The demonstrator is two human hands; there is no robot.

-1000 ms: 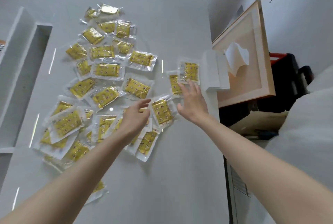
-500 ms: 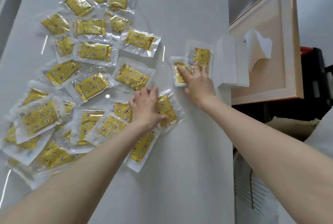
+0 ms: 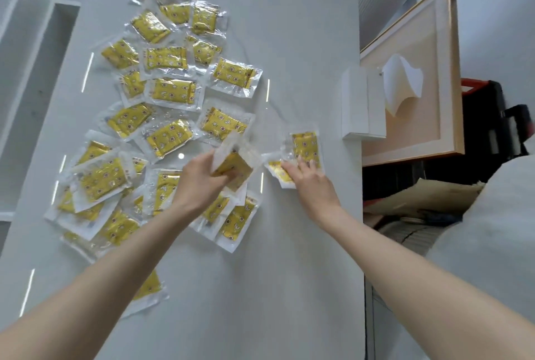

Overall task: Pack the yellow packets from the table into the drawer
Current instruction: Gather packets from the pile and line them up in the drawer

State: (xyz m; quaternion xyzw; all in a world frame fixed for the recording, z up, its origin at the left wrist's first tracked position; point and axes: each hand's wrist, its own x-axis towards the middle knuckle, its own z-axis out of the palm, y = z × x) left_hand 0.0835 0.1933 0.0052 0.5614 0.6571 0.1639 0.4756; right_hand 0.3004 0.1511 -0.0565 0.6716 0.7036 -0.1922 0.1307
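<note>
Lifting yellow packet [image 3: 233, 167] just above the packet heap [image 3: 162, 139] on table [image 3: 289, 27] | left hand [image 3: 199, 183] grip clamped on it | right hand [image 3: 314, 186] grip apart, straight fingers pressing two side-by-side packets [image 3: 307, 147] near table's right edge

From my station I see two bare hands and two bare forearms. The left hand [image 3: 199, 183] and the right hand [image 3: 312, 186] are slim and long-fingered. The nails on the right one look short, though the feed is blurred there. The left forearm [image 3: 115, 273] and the right forearm [image 3: 405, 258] are uncovered down to the frame's edge. At the right is a bulk of pale grey-white cloth [image 3: 492, 229]; I cannot tell whether it is the person's garment.
</note>
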